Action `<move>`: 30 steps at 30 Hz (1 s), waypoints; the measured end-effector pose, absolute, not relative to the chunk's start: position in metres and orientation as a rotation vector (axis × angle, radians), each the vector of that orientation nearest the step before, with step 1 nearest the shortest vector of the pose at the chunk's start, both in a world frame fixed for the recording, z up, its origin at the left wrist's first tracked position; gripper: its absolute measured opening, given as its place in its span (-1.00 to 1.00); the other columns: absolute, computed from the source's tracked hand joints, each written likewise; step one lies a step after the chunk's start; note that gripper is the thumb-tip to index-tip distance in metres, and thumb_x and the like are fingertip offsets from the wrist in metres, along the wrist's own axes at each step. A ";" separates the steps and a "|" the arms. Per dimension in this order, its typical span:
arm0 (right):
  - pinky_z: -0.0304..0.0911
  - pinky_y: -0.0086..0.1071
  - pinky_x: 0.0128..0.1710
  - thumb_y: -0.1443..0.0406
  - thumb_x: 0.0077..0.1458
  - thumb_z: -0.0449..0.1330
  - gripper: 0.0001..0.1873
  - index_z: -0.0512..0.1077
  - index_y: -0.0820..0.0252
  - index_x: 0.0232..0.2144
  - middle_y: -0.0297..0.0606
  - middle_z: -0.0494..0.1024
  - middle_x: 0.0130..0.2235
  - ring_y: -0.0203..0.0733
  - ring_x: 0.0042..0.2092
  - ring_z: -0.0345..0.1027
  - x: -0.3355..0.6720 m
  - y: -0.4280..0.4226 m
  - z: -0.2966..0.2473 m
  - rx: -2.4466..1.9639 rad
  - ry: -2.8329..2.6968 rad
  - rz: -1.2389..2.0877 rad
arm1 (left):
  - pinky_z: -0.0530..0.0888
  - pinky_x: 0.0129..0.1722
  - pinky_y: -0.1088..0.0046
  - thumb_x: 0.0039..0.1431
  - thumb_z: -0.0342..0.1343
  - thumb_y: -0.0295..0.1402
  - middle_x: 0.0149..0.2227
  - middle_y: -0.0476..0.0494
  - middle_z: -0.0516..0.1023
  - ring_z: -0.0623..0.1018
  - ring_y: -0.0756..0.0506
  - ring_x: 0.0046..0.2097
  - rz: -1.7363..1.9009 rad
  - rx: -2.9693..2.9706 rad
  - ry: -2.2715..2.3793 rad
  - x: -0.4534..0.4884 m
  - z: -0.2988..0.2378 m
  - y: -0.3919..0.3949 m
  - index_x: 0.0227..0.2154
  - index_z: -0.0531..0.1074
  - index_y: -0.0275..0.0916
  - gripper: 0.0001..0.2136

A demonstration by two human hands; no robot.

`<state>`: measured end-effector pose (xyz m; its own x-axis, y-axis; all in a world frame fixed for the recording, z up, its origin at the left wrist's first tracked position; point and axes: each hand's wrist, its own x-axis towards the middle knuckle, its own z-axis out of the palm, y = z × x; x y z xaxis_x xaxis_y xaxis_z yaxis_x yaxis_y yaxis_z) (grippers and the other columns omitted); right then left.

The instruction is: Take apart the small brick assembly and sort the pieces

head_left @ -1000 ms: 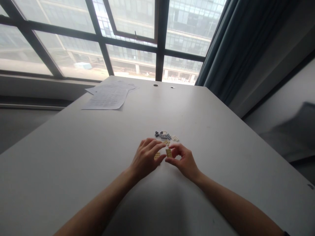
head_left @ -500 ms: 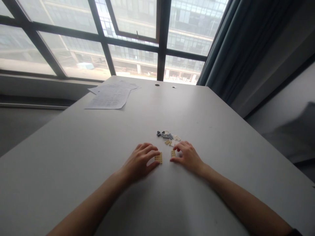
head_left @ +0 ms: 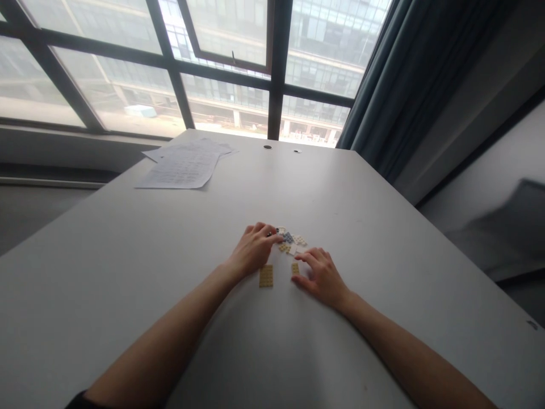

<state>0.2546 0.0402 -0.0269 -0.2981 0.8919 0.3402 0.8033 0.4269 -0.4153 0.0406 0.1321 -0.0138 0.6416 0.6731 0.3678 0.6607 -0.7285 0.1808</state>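
On the white table (head_left: 383,238) lies a small pile of toy bricks (head_left: 292,240) in dark, grey-blue, white and tan. My left hand (head_left: 254,249) reaches into the pile's left side, fingers stretched out, with the tips on a dark piece. A flat tan plate (head_left: 266,275) lies loose on the table just below that hand. My right hand (head_left: 320,274) rests on the table to the right. Its thumb and forefinger pinch a small tan brick (head_left: 295,268) that stands on the tabletop.
Several printed paper sheets (head_left: 181,166) lie at the far left of the table near the window. Two small round holes (head_left: 267,147) sit at the far edge. A dark curtain (head_left: 395,96) hangs at the right, with a grey wall beside the table.
My left hand has let go of the tan plate and moved forward to the pile. My right hand has lowered the small tan brick onto the table and stays on it.
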 end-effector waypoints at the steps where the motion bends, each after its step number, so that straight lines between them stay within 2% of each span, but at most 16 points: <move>1: 0.14 -0.19 -0.03 0.19 0.02 0.27 -0.63 0.40 0.12 -0.11 -0.19 0.45 -0.14 -0.06 -0.07 0.25 0.255 0.040 -0.026 -1.425 -2.158 0.235 | 0.29 -0.06 0.21 0.14 -0.01 -0.55 -0.09 -0.11 0.50 0.37 -0.19 -0.02 0.651 2.830 1.137 0.043 -0.014 0.135 -0.15 0.50 -0.05 -0.67; 9: 0.08 -0.19 0.02 0.38 -0.09 0.24 -0.54 0.40 0.12 -0.07 -0.23 0.43 -0.10 -0.08 -0.04 0.24 0.258 0.042 -0.027 -1.379 -2.149 0.315 | 0.29 -0.10 0.25 0.18 0.04 -0.43 -0.29 -0.11 0.58 0.44 -0.16 -0.15 0.643 2.818 1.120 0.048 -0.016 0.138 -0.27 0.55 -0.12 -0.81; 13: 0.09 -0.20 -0.01 0.38 -0.09 0.22 -0.61 0.44 0.11 -0.12 -0.24 0.44 -0.13 -0.09 -0.07 0.24 0.257 0.042 -0.028 -1.391 -2.154 0.324 | 0.34 -0.14 0.31 0.11 0.09 -0.38 -0.35 -0.09 0.58 0.47 -0.13 -0.23 0.619 2.680 1.190 0.045 -0.016 0.134 -0.29 0.54 -0.16 -0.84; 16: 0.10 -0.20 -0.02 0.38 -0.08 0.22 -0.58 0.43 0.11 -0.09 -0.23 0.44 -0.12 -0.09 -0.07 0.23 0.256 0.043 -0.027 -1.389 -2.166 0.323 | 0.38 -0.15 0.35 0.06 0.10 -0.38 -0.34 -0.06 0.57 0.48 -0.12 -0.23 0.646 2.604 1.191 0.043 -0.017 0.134 -0.13 0.48 -0.16 -0.72; 20: 0.10 -0.21 -0.03 0.40 -0.09 0.22 -0.55 0.41 0.11 -0.07 -0.22 0.44 -0.13 -0.09 -0.06 0.22 0.256 0.043 -0.027 -1.389 -2.183 0.319 | 0.38 -0.11 0.38 -0.01 0.00 -0.52 -0.27 -0.07 0.54 0.47 -0.10 -0.19 0.576 2.600 1.165 0.043 -0.016 0.136 -0.03 0.43 -0.13 -0.56; 25: 0.10 -0.20 -0.02 0.39 -0.08 0.21 -0.58 0.42 0.12 -0.09 -0.23 0.44 -0.13 -0.09 -0.07 0.23 0.256 0.043 -0.026 -1.396 -2.187 0.310 | 0.37 -0.09 0.35 0.03 -0.01 -0.48 -0.24 -0.12 0.52 0.48 -0.12 -0.17 0.504 2.647 1.154 0.044 -0.014 0.138 -0.09 0.48 -0.08 -0.62; 30: 0.11 -0.20 -0.02 0.38 -0.07 0.22 -0.58 0.41 0.10 -0.09 -0.23 0.45 -0.13 -0.09 -0.06 0.24 0.255 0.044 -0.027 -1.399 -2.200 0.300 | 0.39 -0.14 0.36 -0.03 0.07 -0.40 -0.22 -0.10 0.49 0.49 -0.13 -0.21 0.490 2.634 1.177 0.045 -0.013 0.137 0.01 0.40 -0.07 -0.54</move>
<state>0.2554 0.0440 -0.0268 -0.3381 0.8919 0.3003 0.7791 0.4442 -0.4424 0.0451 0.1373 -0.0130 0.6248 0.7514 0.2122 0.6800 -0.6573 0.3250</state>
